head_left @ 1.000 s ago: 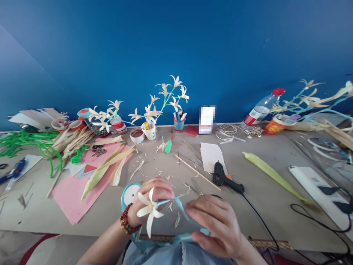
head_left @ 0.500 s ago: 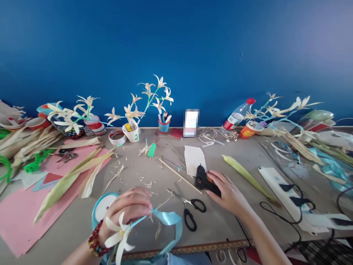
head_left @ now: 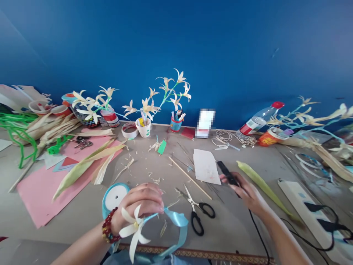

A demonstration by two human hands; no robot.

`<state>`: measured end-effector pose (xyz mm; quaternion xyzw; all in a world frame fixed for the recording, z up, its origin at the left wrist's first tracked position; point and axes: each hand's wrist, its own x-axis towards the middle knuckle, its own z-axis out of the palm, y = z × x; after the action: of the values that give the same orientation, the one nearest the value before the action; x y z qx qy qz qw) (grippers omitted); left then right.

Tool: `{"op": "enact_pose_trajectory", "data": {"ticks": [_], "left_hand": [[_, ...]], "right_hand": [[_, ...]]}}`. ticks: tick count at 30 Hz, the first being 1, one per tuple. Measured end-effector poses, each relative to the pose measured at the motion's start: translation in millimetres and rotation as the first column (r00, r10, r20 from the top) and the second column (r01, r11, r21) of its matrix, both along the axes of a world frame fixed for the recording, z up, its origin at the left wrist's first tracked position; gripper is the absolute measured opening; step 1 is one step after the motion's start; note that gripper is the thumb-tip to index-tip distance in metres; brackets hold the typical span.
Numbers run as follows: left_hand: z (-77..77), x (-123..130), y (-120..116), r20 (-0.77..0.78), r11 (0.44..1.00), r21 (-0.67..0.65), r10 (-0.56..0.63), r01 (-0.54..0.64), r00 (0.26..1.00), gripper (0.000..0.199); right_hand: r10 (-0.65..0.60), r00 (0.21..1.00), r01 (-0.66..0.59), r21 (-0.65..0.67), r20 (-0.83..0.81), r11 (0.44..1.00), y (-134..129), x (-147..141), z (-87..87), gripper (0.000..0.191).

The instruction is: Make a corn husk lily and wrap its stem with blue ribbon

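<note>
Between the fingers of my left hand [head_left: 145, 200] is the stem of a white artificial flower [head_left: 135, 227], its petals hanging below my wrist. Light-blue ribbon [head_left: 183, 232] wraps the stem and loops down toward the table's front edge. Behind that hand lies a ribbon spool [head_left: 116, 197] with a white face. My right hand [head_left: 246, 189] grips a black hot glue gun [head_left: 227, 173], raised off the table, its cord running down toward the front edge. Black-handled scissors [head_left: 197, 209] lie with blades parted between my hands.
A white paper sheet [head_left: 206, 167], a thin wooden stick [head_left: 190, 177] and a green husk [head_left: 264, 187] lie ahead. At right is a power strip [head_left: 303, 217]; at left, pink paper [head_left: 41, 202]. Finished flowers [head_left: 150, 106] stand in cups along the wall, near a bottle [head_left: 260, 119].
My right hand has picked the glue gun up off the white sheet and turned it. My left hand still holds the flower stem. The view has shifted to the left.
</note>
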<state>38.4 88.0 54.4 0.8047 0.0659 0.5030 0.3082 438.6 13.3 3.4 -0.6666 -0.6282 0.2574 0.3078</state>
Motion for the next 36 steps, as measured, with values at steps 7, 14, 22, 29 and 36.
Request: {"op": "enact_pose_trajectory", "data": {"ticks": [7, 14, 22, 29, 36], "left_hand": [[-6.4, 1.0, 1.2, -0.006, 0.998, 0.057, -0.012, 0.013, 1.0, 0.014], [-11.1, 4.3, -1.0, 0.001, 0.997, 0.076, 0.003, -0.003, 1.0, 0.015], [-16.0, 4.0, -2.1, -0.02, 0.998, 0.066, -0.006, 0.008, 1.0, 0.014], [-26.1, 2.8, -1.8, -0.034, 0.997, 0.079, 0.002, 0.001, 0.999, 0.008], [-18.1, 4.9, -2.9, 0.004, 0.998, 0.057, -0.007, 0.007, 1.0, 0.006]], "right_hand": [[0.022, 0.701, -0.02, 0.011, -0.713, 1.0, -9.7, -42.8, 35.2, 0.03], [0.15, 0.709, -0.217, -0.011, -0.689, 0.976, -51.0, -113.5, 51.7, 0.041], [0.238, 0.821, -0.144, 0.216, -0.519, 0.966, -53.5, -138.9, 38.9, 0.039], [0.392, 0.807, -0.297, 0.271, -0.442, 0.916, -44.0, -132.2, 40.2, 0.048], [0.355, 0.792, -0.262, 0.249, -0.496, 0.932, -46.6, -136.7, 40.1, 0.043]]}}
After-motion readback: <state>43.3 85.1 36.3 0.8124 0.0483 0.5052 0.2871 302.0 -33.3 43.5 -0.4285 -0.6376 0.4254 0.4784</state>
